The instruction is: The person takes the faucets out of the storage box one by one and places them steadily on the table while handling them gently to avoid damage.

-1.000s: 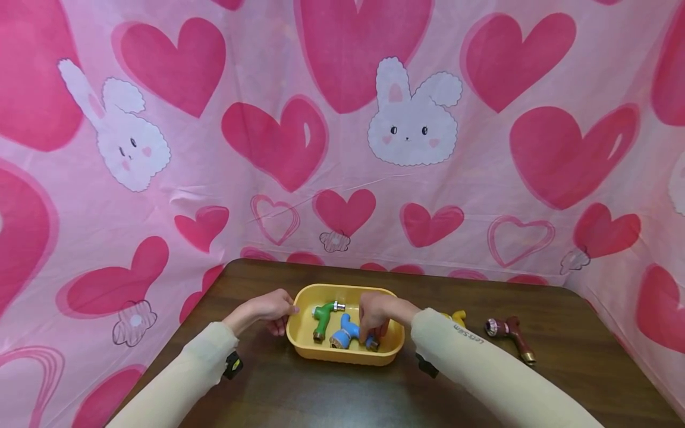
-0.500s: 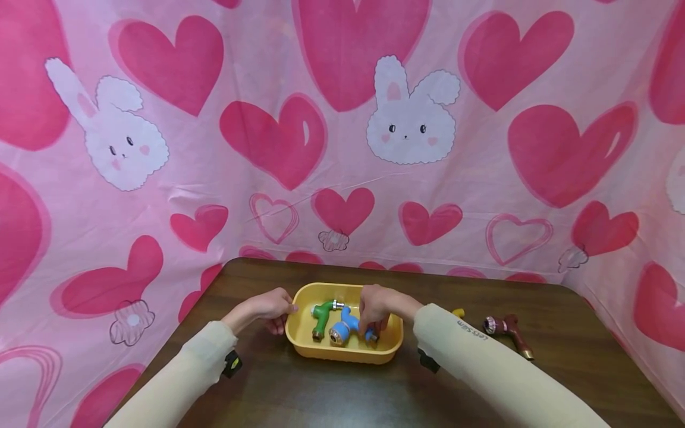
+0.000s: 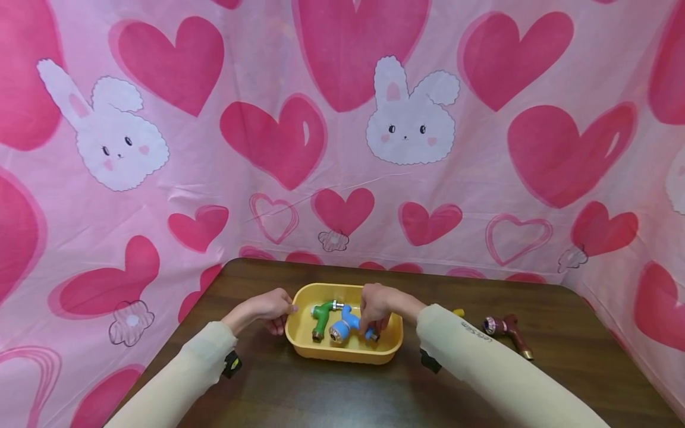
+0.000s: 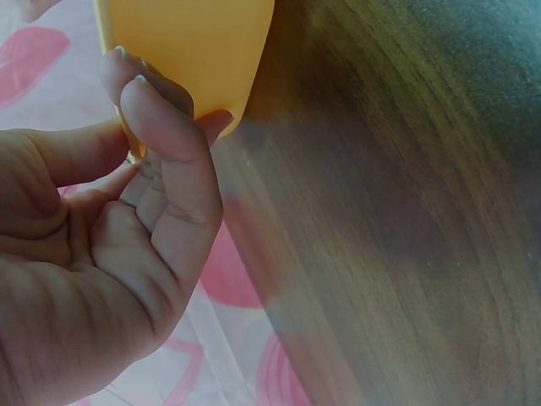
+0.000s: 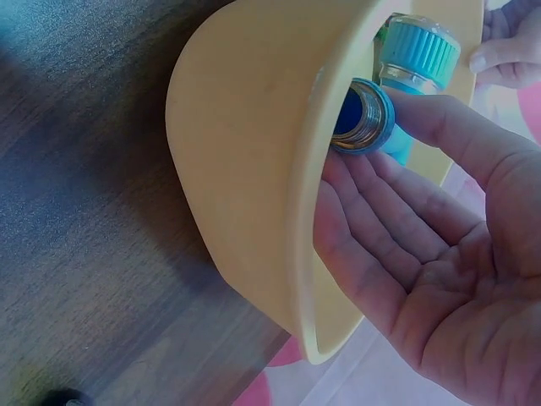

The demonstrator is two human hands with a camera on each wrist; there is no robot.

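Observation:
A yellow plastic basin (image 3: 342, 355) stands on the table in the head view. My left hand (image 3: 273, 308) pinches its left rim between thumb and fingers, as the left wrist view confirms. Inside, a green faucet (image 3: 321, 321) lies on the left. To its right, a blue faucet (image 3: 348, 321) is held by my right hand (image 3: 377, 303), which reaches over the basin's right end. In the right wrist view, thumb and fingertips pinch the blue faucet near its threaded end (image 5: 372, 118). My fingers cover part of its body in the head view.
Right of the basin lies a dark red faucet (image 3: 511, 334) on the brown wooden table (image 3: 310, 395). A yellow piece (image 3: 458, 312) peeks out behind my right sleeve (image 3: 481, 356), mostly hidden. A pink heart-patterned cloth (image 3: 342, 154) hangs behind the table.
The blue faucet has shifted slightly up and its knob end has turned a little in my right hand. The right sleeve covers more of the yellow piece. My left hand stays on the rim.

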